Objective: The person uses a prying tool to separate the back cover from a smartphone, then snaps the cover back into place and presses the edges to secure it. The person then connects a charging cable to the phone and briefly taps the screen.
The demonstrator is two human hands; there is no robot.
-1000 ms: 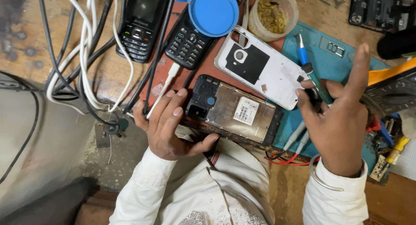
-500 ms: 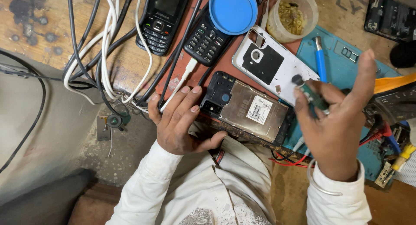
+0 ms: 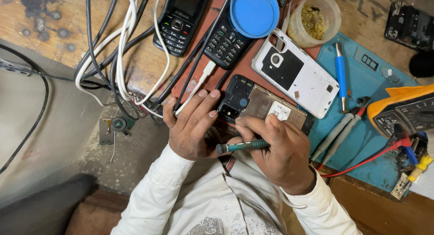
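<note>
Head cam: I've got my right hand (image 3: 282,149) wrapped round a green screwdriver (image 3: 242,146), my left hand (image 3: 192,126) pinning down the opened phone (image 3: 260,106) at the desk (image 3: 140,58) edge, beside a white back cover (image 3: 296,74).

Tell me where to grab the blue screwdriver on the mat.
Grip the blue screwdriver by its blue handle, pinching across it from the two long sides, coming from above. It lies flat and alone on the mat, tip toward the person; the white cover sits close beside it.
</note>
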